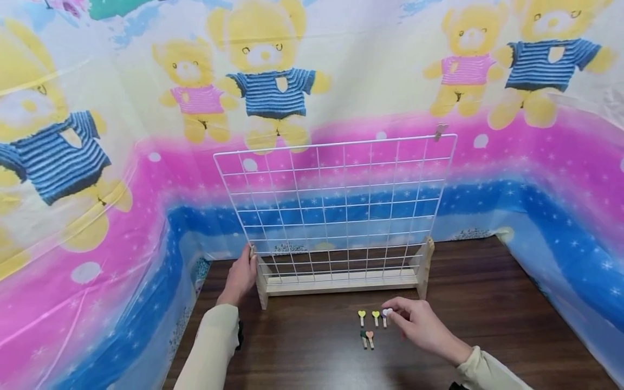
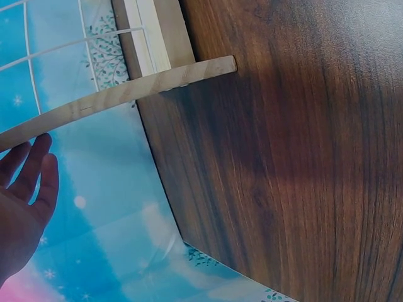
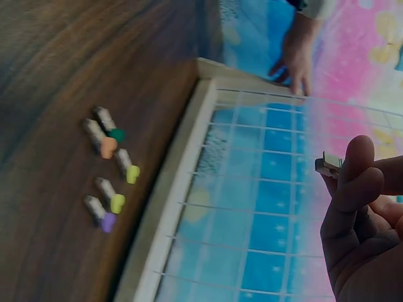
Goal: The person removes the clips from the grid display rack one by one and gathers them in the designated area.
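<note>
My right hand [image 1: 421, 325] pinches a small heart-topped clothespin [image 1: 387, 312] between thumb and fingers, just above the table. Its heart looks white in the head view; in the right wrist view the fingers hide most of it. Several similar clothespins lie near that hand: two yellow [image 1: 362, 314], a purple [image 3: 107, 222], an orange [image 1: 369, 336] and a dark green [image 3: 116, 134]. My left hand [image 1: 242, 273] touches the left wooden upright [image 2: 101, 99] of a stand, fingers spread and lightly bent against its outer side. The stand carries a white wire grid [image 1: 336, 200].
Another heart clothespin [image 1: 441, 131] is clipped on the grid's top wire at the right. A wooden base bar [image 1: 341, 284] joins the uprights on the dark wood table [image 1: 487, 309]. Behind hangs a bear-print cloth [image 1: 361, 65], which also covers both sides.
</note>
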`<state>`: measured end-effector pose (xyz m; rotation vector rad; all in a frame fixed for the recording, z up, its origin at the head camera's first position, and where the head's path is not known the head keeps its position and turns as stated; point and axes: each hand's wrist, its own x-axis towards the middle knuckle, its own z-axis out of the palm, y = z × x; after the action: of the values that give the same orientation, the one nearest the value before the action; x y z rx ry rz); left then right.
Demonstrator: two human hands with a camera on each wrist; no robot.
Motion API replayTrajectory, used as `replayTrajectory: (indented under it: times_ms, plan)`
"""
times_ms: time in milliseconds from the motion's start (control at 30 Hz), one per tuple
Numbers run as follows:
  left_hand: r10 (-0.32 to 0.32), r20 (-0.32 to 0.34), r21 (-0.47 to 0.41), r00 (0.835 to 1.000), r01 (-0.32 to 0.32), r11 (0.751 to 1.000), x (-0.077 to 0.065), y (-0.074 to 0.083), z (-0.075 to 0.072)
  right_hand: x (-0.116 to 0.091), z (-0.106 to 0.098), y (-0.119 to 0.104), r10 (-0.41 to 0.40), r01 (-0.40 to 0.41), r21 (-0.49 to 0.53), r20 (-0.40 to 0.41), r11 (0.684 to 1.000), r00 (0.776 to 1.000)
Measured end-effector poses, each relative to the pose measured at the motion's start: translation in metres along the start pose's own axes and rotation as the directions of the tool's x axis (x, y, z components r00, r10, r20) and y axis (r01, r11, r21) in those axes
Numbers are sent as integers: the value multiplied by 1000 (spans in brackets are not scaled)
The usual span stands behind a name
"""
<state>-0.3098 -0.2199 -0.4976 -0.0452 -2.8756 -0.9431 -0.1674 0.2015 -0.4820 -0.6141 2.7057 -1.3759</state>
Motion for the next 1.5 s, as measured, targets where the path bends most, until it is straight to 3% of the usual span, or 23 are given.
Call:
replayTrajectory:
  times_ms: [200, 367, 767, 933, 1200, 1500]
  plan:
    - [1, -4, 7, 1000, -1, 1000, -1, 1, -1, 2, 13, 20, 24, -24, 0, 56, 1000, 998]
    - [-4, 3, 10, 1000, 4, 1000, -1, 2, -1, 2, 24, 40, -6, 7, -19, 81, 1000, 997]
    - [7, -11, 11, 1000, -7, 1000, 1, 2, -1, 2, 50, 78, -48, 73, -172, 144, 982, 988]
    - [2, -10, 8, 1000, -2, 1000, 1, 1, 0, 5, 58, 84, 6, 28, -192, 175, 981, 985]
    - [1, -4, 15, 1000, -1, 1000, -1, 1, -1, 12, 67, 91, 167, -140, -129, 238, 982, 957]
    - [5, -15, 15, 1000, -5, 1000, 0, 2, 0, 15, 74, 98, 171, -146, -123, 218, 982, 961]
